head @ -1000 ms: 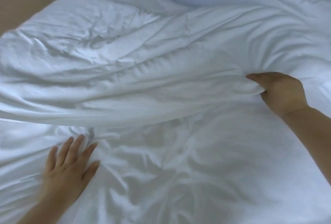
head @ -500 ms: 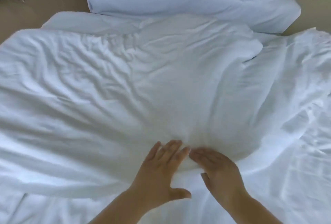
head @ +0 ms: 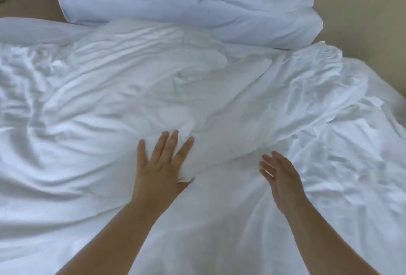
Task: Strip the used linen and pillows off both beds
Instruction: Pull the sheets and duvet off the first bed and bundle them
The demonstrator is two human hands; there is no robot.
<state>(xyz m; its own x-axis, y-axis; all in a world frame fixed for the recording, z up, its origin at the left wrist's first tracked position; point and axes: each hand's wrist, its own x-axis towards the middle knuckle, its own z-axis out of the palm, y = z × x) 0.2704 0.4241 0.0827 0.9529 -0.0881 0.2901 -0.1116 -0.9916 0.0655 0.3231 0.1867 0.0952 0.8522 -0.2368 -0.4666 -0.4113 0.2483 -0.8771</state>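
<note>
Squarely at centre, the left hand presses down on a bunched fold of the white sheet, fingers straight and spread, thumb partly hidden at the fold's edge. Just right of it the right hand is open too, fingers straight, palm turned toward the fold; whether it touches cloth cannot be told. The sheet lies rumpled across the whole near view. Beyond it, a heap of linen rests on the tan floor.
</note>
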